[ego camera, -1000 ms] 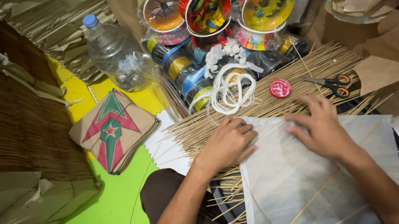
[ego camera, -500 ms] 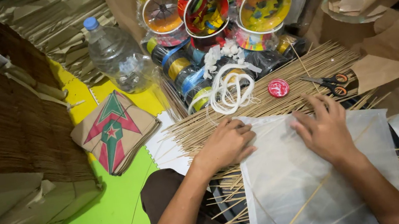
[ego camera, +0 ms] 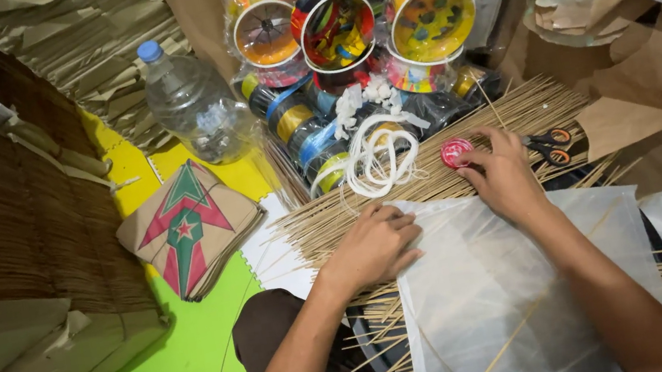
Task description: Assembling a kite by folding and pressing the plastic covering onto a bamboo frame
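Kite-making step in hand: left hand (ego camera: 371, 246) pressed flat on the edge of the white paper sheet (ego camera: 504, 291), fingers released, grasping nothing. Right hand (ego camera: 505, 177) reaches off the sheet's top edge, fingers (ego camera: 471, 158) touching the small red spool (ego camera: 456, 151) lying on the bamboo sticks (ego camera: 436, 183), scissors (ego camera: 552, 144) just beside. Next move likely needs a pinch on that spool while the sheet stays pinned on the lap

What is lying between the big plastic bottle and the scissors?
In the head view, between the plastic bottle and the scissors lie spools of coloured tape, a coil of white string and a small red tape roll.
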